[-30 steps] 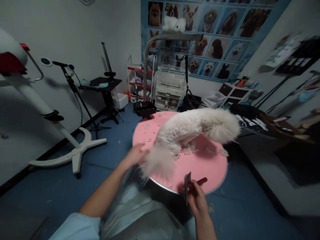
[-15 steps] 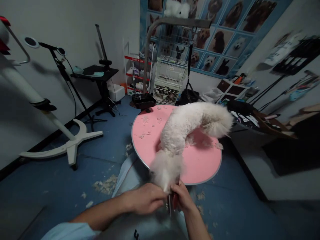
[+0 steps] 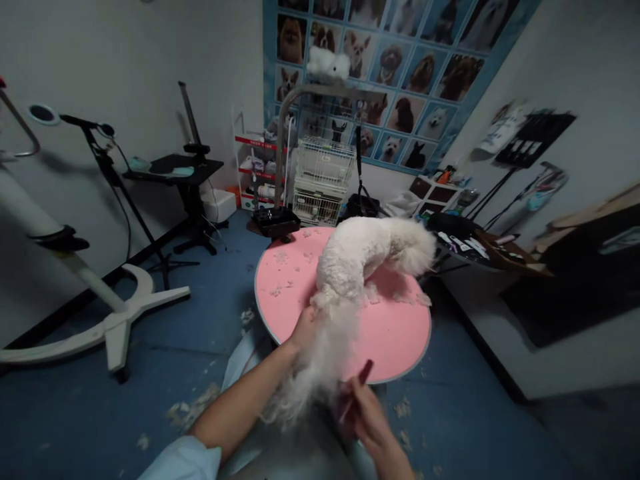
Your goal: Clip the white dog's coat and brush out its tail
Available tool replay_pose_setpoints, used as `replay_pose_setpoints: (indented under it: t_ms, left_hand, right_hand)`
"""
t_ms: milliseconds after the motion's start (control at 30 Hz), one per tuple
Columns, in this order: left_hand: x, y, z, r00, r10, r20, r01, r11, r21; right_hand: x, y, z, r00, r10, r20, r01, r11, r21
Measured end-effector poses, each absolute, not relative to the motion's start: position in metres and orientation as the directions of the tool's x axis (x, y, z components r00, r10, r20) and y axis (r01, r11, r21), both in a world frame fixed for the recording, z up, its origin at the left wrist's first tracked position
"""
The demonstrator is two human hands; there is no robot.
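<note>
Past the counter's (image 3: pixel 400 333) near edge the white dog's (image 3: pixel 345 267) long fluff (image 3: pixel 327 343) was hung, slanted toward the near left, its upper end touched by the nearer left hand (image 3: pixel 304 330), whose grip could not be told, while a red-handled brush (image 3: pixel 367 371) was clasped apart in the right hand (image 3: pixel 367 413).

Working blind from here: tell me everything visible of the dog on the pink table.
The dog is white, with short, woolly-looking curls on its back and fuller, fluffier hair at both ends. It is on the pink table, body curved, far end toward the right; its face is not visible. Blurred long hair at the near end spills past the near edge. The left hand touches that hair; whether the right hand does is unclear.
</note>
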State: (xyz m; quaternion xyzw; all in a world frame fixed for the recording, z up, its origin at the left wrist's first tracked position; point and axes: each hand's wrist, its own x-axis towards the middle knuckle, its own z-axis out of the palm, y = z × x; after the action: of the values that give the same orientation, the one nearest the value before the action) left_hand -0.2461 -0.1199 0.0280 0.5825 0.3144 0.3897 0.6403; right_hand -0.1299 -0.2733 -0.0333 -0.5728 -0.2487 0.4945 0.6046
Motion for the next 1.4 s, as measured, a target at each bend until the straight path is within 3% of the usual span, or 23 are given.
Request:
replay_pose_setpoints:
  t_ms: [67,167,233,300,333,433,500,600,667,800,867,933,1000,1133,1200,1300,1400]
  left_hand:
    - [-0.249,-0.108,0.019,0.467,0.879,0.098,-0.186,-0.011,0.983]
    - [-0.25,-0.095,0.011,0.492,0.851,0.182,-0.198,-0.094,0.976]
    - [-0.248,-0.094,0.01,0.49,0.848,0.202,-0.204,-0.114,0.972]
    - [-0.246,-0.096,0.011,0.453,0.869,0.2,-0.219,-0.11,0.97]
    - [-0.245,-0.097,0.012,0.433,0.878,0.205,-0.23,-0.112,0.967]
    - [-0.246,-0.097,0.013,0.416,0.875,0.248,-0.261,-0.146,0.954]
    - [-0.247,-0.096,0.013,0.432,0.854,0.29,-0.276,-0.181,0.944]
    - [-0.244,-0.096,0.017,0.432,0.85,0.3,-0.278,-0.191,0.941]
    - [-0.24,-0.097,0.023,0.404,0.87,0.282,-0.241,-0.197,0.951]
    - [-0.237,-0.096,0.03,0.387,0.865,0.32,-0.195,-0.263,0.945]
    - [-0.237,-0.094,0.028,0.405,0.852,0.331,-0.22,-0.261,0.94]
    - [-0.236,-0.092,0.024,0.412,0.854,0.319,-0.251,-0.23,0.94]
    - [-0.234,-0.09,0.02,0.396,0.862,0.316,-0.266,-0.222,0.938]
    - [-0.231,-0.087,0.021,0.353,0.864,0.359,-0.266,-0.275,0.924]
    - [-0.233,-0.086,0.022,0.356,0.869,0.344,-0.269,-0.257,0.928]
    - [-0.24,-0.084,0.019,0.353,0.89,0.288,-0.261,-0.202,0.944]
    - [-0.245,-0.083,0.01,0.358,0.908,0.217,-0.241,-0.134,0.961]
  right_hand:
    - [-0.101,-0.274,-0.001,0.57,0.779,-0.263,-0.342,-0.066,-0.937]
    - [-0.083,-0.244,0.063,0.639,0.768,0.044,-0.15,0.181,-0.972]
    - [-0.082,-0.207,0.102,0.517,0.834,0.193,0.024,0.211,-0.977]
    - [-0.075,-0.171,0.135,0.369,0.904,0.214,0.193,0.151,-0.969]
    - [-0.068,-0.157,0.148,0.404,0.886,0.23,0.259,0.13,-0.957]
    - [-0.044,-0.141,0.169,0.684,0.606,0.406,0.326,0.244,-0.913]
    - [-0.04,-0.146,0.167,0.69,0.556,0.463,0.329,0.328,-0.885]
    - [-0.056,-0.152,0.151,0.43,0.833,0.349,0.265,0.254,-0.93]
    - [-0.068,-0.148,0.142,0.401,0.876,0.269,0.211,0.198,-0.957]
    - [-0.076,-0.142,0.138,0.576,0.729,0.368,0.161,0.34,-0.926]
    - [-0.075,-0.142,0.139,0.526,0.76,0.382,0.166,0.348,-0.923]
    - [-0.071,-0.139,0.141,0.424,0.846,0.323,0.191,0.265,-0.945]
    - [-0.064,-0.134,0.145,0.436,0.859,0.268,0.202,0.196,-0.959]
    - [-0.063,-0.127,0.145,0.656,0.667,0.352,0.145,0.346,-0.927]
    - [-0.069,-0.127,0.141,0.577,0.739,0.349,0.139,0.333,-0.933]
    - [-0.066,-0.125,0.139,0.48,0.842,0.248,0.161,0.193,-0.968]
    - [-0.053,-0.123,0.139,0.692,0.643,0.33,0.192,0.276,-0.942]
